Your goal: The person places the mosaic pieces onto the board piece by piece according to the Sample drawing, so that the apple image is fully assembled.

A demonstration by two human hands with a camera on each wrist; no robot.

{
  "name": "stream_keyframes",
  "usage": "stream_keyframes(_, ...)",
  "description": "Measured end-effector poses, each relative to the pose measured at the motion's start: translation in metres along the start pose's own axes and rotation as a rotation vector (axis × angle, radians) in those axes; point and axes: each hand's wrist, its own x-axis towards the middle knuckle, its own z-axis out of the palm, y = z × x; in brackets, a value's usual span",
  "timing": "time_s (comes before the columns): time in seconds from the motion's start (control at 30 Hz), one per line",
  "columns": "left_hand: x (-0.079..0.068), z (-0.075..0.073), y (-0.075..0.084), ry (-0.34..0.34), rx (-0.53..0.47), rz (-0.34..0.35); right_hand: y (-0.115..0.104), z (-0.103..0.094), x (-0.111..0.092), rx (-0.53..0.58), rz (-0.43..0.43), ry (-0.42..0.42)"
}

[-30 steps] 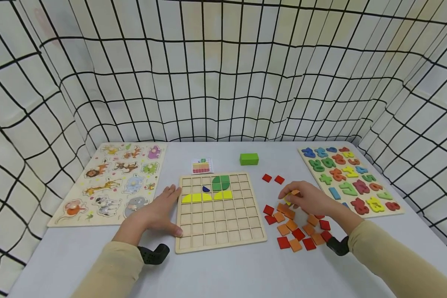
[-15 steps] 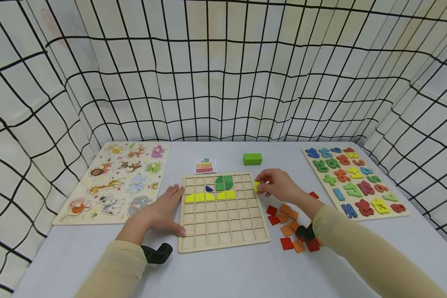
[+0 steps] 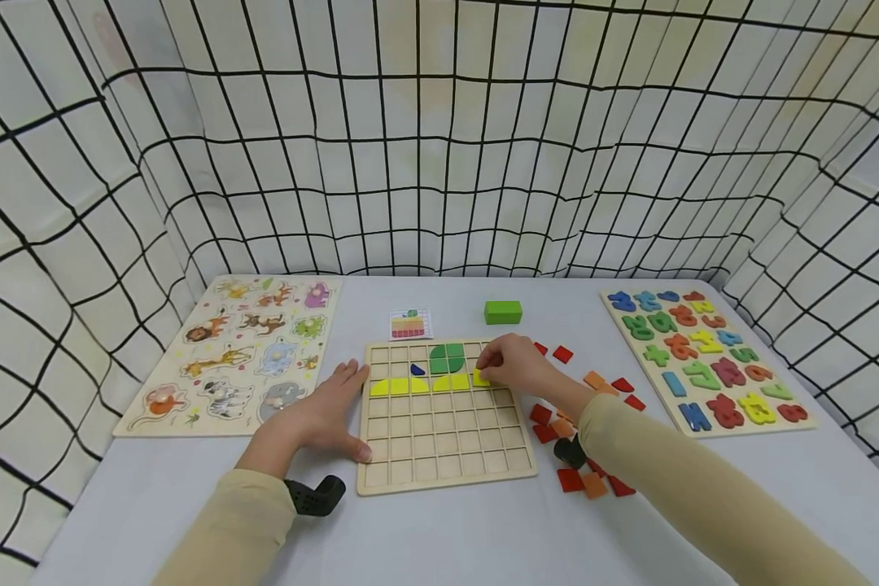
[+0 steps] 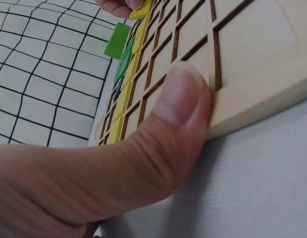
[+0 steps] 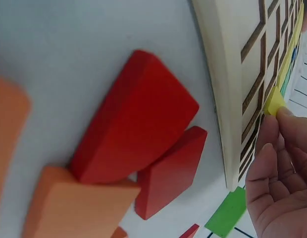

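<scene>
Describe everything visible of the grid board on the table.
The grid board is a pale, wooden-looking, roughly square panel with a plain rim and thin strips dividing it into cells; the strips' sides look dark up close. It lies flat on the white table. Yellow pieces, green pieces and a dark blue piece sit in its far half. The left hand touches its left edge, thumb on the rim; the right hand pinches another yellow piece at its right side.

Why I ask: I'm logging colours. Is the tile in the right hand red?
No, the right hand pinches a yellow tile.
</scene>
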Motion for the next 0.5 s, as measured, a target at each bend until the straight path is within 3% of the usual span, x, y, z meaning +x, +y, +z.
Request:
stream_keyframes(0.23,0.0009,0.0002,0.0005,-0.002,-0.001,-0.003,-0.0047,0.0039,0.0018,-0.063,0.022,-0.017)
stream_keyframes(0.5,0.0027,0.0010,-0.0006,-0.003,-0.004,-0.001,-0.0064,0.0050,0.0022,-0.057,0.061,-0.017)
